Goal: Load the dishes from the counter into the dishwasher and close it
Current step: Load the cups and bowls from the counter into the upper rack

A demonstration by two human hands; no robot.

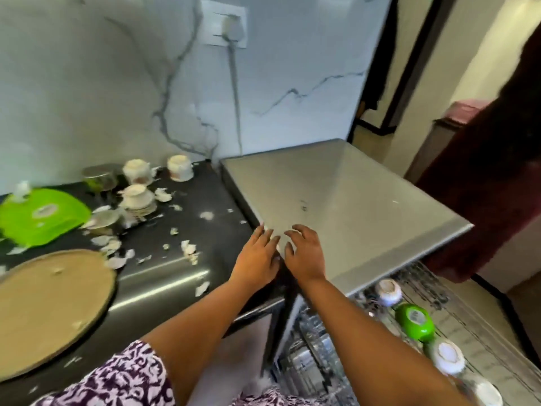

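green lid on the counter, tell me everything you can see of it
The green lid looks like bright lime plastic, roughly squarish with rounded corners and a pale oval label near its middle. It lies tilted on the dark counter at the far left, near the marble wall. A small white scrap sits at its back edge, a steel plate lies against its right edge, and white scraps lie scattered around it. Neither hand touches it.

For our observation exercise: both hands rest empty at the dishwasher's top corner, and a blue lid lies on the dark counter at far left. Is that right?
Not quite. The head view shows the lid is bright green, not blue. The rest holds: the left hand and right hand are empty at the dishwasher corner.
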